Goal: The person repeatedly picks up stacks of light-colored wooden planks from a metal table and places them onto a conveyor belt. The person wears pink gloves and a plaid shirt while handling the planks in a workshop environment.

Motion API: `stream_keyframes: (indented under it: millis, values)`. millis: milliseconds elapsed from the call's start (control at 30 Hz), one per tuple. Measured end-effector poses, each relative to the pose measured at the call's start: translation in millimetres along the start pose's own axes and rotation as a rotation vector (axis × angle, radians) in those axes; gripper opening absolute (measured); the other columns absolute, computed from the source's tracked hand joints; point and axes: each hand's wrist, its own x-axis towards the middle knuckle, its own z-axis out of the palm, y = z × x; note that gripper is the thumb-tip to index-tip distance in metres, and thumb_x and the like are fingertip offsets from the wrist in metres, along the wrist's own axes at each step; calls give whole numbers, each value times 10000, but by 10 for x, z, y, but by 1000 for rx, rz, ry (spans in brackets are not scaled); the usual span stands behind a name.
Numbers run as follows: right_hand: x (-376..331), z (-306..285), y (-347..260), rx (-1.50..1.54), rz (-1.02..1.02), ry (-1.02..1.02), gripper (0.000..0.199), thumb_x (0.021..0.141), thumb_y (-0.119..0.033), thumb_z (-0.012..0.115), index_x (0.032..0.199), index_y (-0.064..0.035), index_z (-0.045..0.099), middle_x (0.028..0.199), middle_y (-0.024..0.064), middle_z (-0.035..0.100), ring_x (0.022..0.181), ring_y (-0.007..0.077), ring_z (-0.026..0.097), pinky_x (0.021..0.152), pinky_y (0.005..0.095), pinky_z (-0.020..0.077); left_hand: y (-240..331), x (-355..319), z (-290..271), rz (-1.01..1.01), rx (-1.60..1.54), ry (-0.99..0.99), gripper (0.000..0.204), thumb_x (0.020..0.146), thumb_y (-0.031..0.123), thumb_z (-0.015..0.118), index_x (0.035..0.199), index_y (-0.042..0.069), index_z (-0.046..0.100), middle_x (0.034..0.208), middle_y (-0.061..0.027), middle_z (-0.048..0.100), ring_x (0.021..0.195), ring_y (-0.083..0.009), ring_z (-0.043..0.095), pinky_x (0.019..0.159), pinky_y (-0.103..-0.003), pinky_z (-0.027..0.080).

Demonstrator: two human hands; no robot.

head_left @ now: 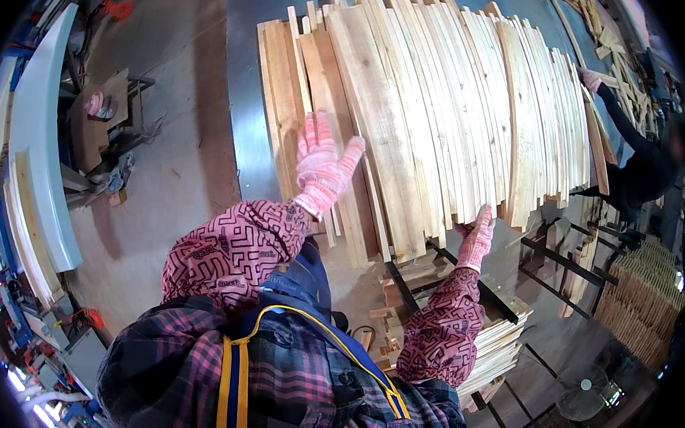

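Long pale wooden strips (435, 102) lie side by side across a dark metal tabletop (243, 106), with wider boards at the left. My left hand (326, 166), in a pink and white knitted glove, rests with fingers spread over a wide board (327, 76) near the left side of the layer. My right hand (476, 239), gloved alike, is at the near ends of the strips. Its fingers are stretched forward against the wood, and its palm side is hidden. Neither hand visibly grips a piece.
Under the near edge stand a black metal frame (502, 302) and a stack of strips (499, 349). A person in dark clothes (643, 166) stands at the far right, a gloved hand (590, 80) at the strips. A fan (587, 390) and a long light-blue panel (45, 141) flank me.
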Motion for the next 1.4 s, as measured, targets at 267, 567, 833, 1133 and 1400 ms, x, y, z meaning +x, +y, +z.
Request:
stream_keyframes:
  millis: [267,567,833,1133,1400]
  values:
    - [-27,31,-10,-37,-18,17,764,906,-539,589,1381,9,349,763,77,483,557,189,557,532,333,552,62,51,-24,-77,-390,-6,871,924,506,515,1544,87,69,1565,-266,127,1457,-419,112,1177,-478,157]
    - [214,-57,108,-312,-109,-19,662,913,-594,527,1282,-45,529,805,96,609,565,193,611,586,340,531,107,-180,564,96,-645,148,931,898,454,616,1538,51,73,1585,-189,164,1459,-313,176,1171,-358,203]
    - [-635,112,-367,-164,-39,-140,633,878,-581,598,1150,-12,536,668,65,593,517,164,581,452,287,494,-52,332,58,120,-874,13,718,964,300,561,1523,38,193,1541,-152,276,1400,-237,278,1139,-300,219]
    - [-682,685,-451,-947,-677,-346,551,901,-554,588,1132,-67,699,787,43,703,696,114,659,645,271,532,-1447,1276,-135,293,-703,-196,594,1011,179,456,1549,177,207,1439,-87,459,1257,-147,458,1058,-237,332]
    - [192,2038,-448,-20,-563,-254,487,970,-369,564,1328,-39,546,1258,142,612,1112,232,595,906,324,482,-872,1056,-457,-219,-1307,-352,673,987,529,420,1522,150,270,1468,-64,419,1267,-179,458,1080,-315,352]
